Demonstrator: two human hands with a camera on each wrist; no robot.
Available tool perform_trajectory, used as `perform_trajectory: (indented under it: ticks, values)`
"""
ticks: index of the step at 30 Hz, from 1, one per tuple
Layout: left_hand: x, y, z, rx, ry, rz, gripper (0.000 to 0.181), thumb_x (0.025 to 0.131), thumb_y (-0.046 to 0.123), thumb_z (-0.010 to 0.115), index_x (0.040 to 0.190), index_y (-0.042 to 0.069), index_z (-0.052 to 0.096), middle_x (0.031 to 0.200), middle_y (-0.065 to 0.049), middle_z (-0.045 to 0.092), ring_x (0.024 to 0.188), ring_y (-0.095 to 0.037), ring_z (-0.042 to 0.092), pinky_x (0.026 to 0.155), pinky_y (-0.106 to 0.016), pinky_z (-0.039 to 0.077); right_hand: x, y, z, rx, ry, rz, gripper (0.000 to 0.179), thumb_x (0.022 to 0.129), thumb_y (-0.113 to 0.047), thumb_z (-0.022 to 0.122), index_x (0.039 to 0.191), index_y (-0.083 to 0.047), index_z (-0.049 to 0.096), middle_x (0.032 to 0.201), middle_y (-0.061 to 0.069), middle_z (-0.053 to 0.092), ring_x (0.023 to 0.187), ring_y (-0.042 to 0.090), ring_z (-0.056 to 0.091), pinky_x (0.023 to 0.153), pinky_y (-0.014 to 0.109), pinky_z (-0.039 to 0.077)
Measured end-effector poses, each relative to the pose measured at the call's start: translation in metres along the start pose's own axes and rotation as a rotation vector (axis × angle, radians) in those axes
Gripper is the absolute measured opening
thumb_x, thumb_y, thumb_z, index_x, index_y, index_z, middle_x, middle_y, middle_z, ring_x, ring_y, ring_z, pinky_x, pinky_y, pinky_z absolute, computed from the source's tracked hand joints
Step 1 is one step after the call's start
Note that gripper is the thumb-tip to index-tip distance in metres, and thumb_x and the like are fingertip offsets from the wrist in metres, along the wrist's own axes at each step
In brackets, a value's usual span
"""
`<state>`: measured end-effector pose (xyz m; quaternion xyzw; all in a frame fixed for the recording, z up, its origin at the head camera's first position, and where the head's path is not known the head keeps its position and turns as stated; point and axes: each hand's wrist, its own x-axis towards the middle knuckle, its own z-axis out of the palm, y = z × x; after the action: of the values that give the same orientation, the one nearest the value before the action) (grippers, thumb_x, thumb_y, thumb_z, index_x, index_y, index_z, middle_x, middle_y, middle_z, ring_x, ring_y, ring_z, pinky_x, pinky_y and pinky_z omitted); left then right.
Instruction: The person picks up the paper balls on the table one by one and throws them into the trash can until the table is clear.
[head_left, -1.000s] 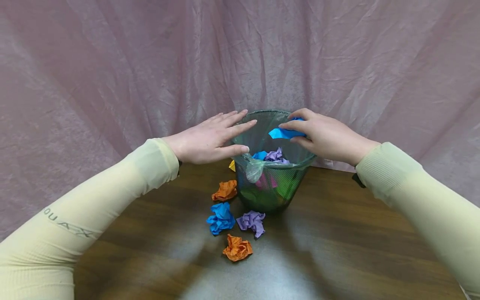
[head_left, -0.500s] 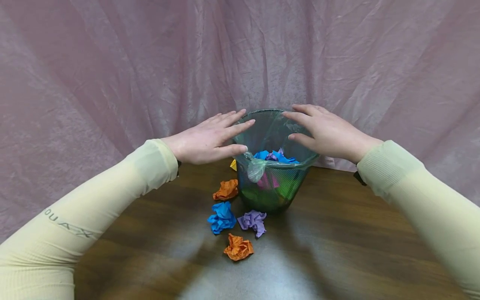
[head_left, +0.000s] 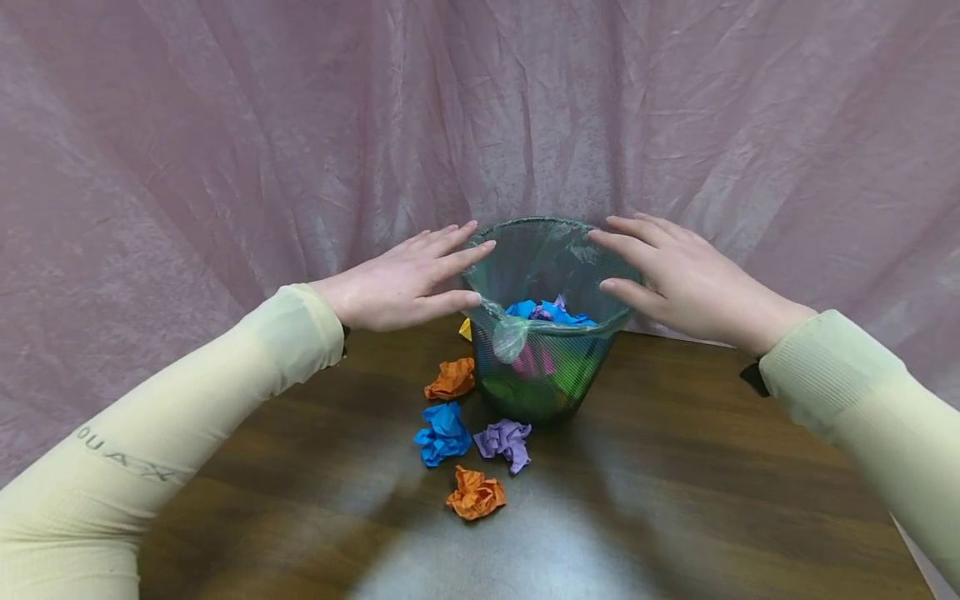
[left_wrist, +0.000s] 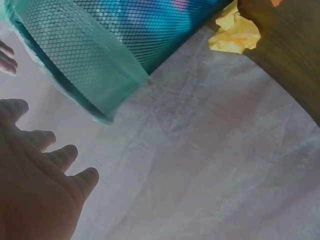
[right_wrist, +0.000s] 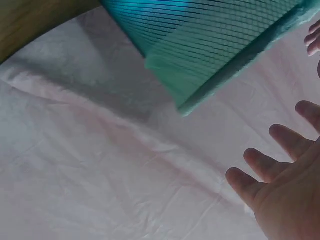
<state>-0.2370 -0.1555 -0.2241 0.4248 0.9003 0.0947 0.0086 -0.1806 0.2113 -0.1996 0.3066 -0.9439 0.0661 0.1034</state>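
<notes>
While the left hand point(head_left: 405, 282) and right hand point(head_left: 697, 279) hang, fingers spread, at nine and three o'clock of the lined mesh wastebasket point(head_left: 542, 410), blue paper point(head_left: 581, 320) and purple paper point(head_left: 557, 311) lie crumpled inside, above pink paper point(head_left: 537, 360).

Creased pink curtain point(head_left: 225, 125) behind brown wooden table point(head_left: 675, 433); pale glare point(head_left: 480, 567) frontward.

Dark and criss-crossed, that green-lined basket point(head_left: 540, 396)! Blue paper point(head_left: 521, 309), purple paper point(head_left: 542, 313) inside; purple ball point(head_left: 505, 443), one orange ball point(head_left: 476, 493) in front; blue ball point(head_left: 442, 435) front-left, yellow paper point(head_left: 466, 330) left, pink curtain point(head_left: 300, 125) behind.
</notes>
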Motion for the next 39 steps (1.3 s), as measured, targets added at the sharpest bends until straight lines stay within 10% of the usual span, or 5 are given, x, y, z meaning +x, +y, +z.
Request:
perform_trajectory:
  ticks: [11,23,39]
  values:
    - [-0.002,0.046,0.007,0.05,0.082,0.25,0.073,0.104,0.064,0.036,0.165,0.031,0.015,0.172,0.001,0.001,0.157,-0.02,0.0,0.125,-0.049,0.004,-0.045,0.026,0.01,0.044,0.041,0.109,0.07,0.103,-0.04,0.062,0.162,-0.017,0.033,0.163,0.016,0.032,0.148,0.044,0.027,0.118,0.061,0.02]
    - [-0.02,0.114,0.054,0.16,0.177,0.6,0.078,0.102,0.062,0.047,0.165,0.021,0.024,0.171,-0.009,0.007,0.157,-0.023,-0.006,0.125,-0.049,0.006,-0.09,0.042,0.051,0.013,0.022,0.168,0.073,0.098,-0.036,0.071,0.158,-0.009,0.04,0.157,0.022,0.04,0.143,0.052,0.031,0.112,0.067,0.027]
    - [-0.049,0.107,0.161,0.067,-0.088,0.527,0.077,0.103,0.069,0.032,0.166,0.029,0.015,0.172,-0.002,0.002,0.156,-0.02,-0.007,0.124,-0.049,0.009,-0.129,0.02,0.124,0.077,-0.039,0.178,0.07,0.101,-0.046,0.064,0.158,-0.013,0.04,0.16,0.016,0.038,0.147,0.047,0.029,0.115,0.062,0.025]
